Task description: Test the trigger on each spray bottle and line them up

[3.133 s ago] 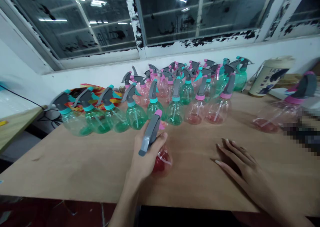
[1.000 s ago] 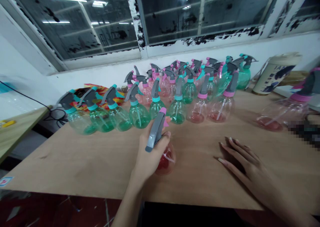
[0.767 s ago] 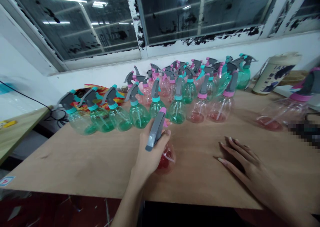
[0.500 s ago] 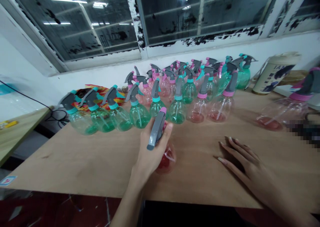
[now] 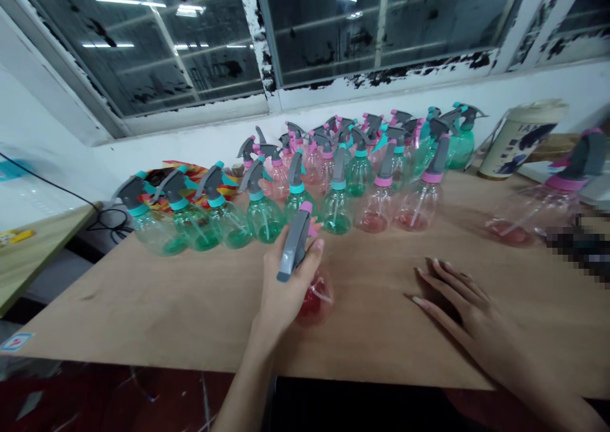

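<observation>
My left hand [image 5: 286, 279] is closed around the neck of a pink spray bottle [image 5: 317, 302] with a grey and pink trigger head. The bottle is near the middle of the wooden table [image 5: 181, 311], and red shows at its bottom. Fingers spread, my right hand [image 5: 462, 308] rests on the tabletop to the right, holding nothing. Just behind the held bottle runs a front row of spray bottles: green ones such as this green spray bottle [image 5: 265, 219] on the left and middle, then pink ones like this pink spray bottle [image 5: 419, 206].
More pink and green spray bottles crowd behind, by the wall. A single pink spray bottle [image 5: 534, 213] is at the far right, before a printed cream container [image 5: 521, 136]. An orange patterned cloth [image 5: 178, 176] lies back left. A cable [image 5: 112, 219] hangs beside the left table.
My left hand and the pink spray bottle in it have shifted very slightly. My right hand stays spread on the table. The other bottles stand as before.
</observation>
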The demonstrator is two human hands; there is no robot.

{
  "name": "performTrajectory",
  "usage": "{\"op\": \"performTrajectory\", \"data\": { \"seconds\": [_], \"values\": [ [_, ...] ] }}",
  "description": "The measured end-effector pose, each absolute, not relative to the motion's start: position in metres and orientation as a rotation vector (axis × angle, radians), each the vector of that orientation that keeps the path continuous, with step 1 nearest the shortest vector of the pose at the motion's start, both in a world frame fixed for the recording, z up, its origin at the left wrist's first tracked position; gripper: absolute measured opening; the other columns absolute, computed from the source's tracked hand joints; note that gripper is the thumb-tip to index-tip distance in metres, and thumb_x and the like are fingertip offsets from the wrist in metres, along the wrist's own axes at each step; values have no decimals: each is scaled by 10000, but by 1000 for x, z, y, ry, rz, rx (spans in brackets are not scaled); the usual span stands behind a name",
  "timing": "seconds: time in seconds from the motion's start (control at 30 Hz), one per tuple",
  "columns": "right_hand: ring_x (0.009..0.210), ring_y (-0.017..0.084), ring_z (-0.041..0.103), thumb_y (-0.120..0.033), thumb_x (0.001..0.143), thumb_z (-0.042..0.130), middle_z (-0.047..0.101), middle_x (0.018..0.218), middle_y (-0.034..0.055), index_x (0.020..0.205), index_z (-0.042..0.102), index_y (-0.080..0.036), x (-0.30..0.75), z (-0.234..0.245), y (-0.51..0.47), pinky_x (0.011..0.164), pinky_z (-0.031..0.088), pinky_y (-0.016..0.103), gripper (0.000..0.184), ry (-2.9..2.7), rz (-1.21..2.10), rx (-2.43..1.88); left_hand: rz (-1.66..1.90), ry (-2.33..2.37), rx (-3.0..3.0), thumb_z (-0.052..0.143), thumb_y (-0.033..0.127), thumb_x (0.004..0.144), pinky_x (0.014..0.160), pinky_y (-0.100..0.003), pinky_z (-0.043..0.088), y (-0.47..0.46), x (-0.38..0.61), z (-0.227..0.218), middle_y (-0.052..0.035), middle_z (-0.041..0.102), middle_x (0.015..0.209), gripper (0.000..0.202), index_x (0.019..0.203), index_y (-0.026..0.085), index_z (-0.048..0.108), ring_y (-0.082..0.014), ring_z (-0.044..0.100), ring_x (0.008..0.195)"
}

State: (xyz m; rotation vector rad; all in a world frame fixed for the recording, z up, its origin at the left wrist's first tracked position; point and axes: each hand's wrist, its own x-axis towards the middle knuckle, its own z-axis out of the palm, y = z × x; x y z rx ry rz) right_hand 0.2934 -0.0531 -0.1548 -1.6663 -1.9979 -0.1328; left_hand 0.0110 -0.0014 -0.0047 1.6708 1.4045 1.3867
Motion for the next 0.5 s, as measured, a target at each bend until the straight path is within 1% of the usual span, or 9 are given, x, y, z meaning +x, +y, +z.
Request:
{"op": "performTrajectory", "data": {
  "seconds": [0.13, 0.33, 0.5],
  "values": [
    [1364, 278, 353, -625, 896, 340, 454, 1445, 99, 1337, 498, -182, 293, -154, -53, 1106, 309, 521, 645, -1987, -114, -1674, 1378, 1406, 1684, 642, 312, 753, 611, -297, 530, -1, 13, -5, 12, 647, 671, 85, 790, 236, 637, -175, 629, 639],
    [1373, 282, 337, -619, 896, 350, 446, 1451, 100, 1355, 479, -181, 294, -154, -54, 1113, 294, 526, 647, -1993, -98, -1676, 1394, 1388, 1689, 623, 313, 770, 629, -311, 540, -1, 13, -6, 6, 672, 708, 105, 840, 240, 650, -181, 643, 660],
    [1372, 281, 338, -606, 903, 351, 456, 1444, 99, 1360, 475, -179, 294, -155, -54, 1115, 293, 523, 637, -2000, -115, -1666, 1370, 1358, 1721, 622, 295, 778, 683, -344, 550, 1, 11, -7, -18, 706, 796, 201, 966, 253, 679, -201, 671, 713]
  ]
}}
